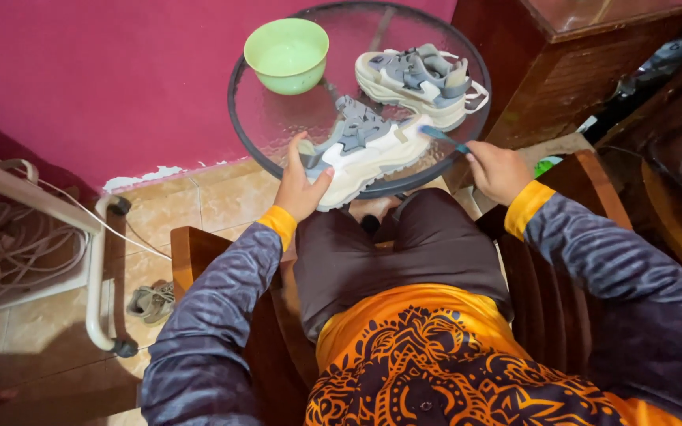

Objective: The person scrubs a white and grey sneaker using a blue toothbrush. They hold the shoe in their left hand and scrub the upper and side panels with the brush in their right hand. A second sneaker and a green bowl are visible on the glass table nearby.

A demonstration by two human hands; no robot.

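Grey-and-cream chunky sneaker (365, 150) lies lengthwise between my hands, left hand (300, 183) gripping its heel, right hand (497, 170) closed around a blue toothbrush (444, 138) at its toe.

The bowl (286, 54) is light green and the wall (80, 79) is dark pink. Both shoes (416, 79) are grey and cream. The shirt (436, 363) is orange with dark swirls.

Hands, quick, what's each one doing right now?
Left hand: closed on the heel of the near sneaker.
Right hand: closed on a blue brush, bristles at that sneaker.
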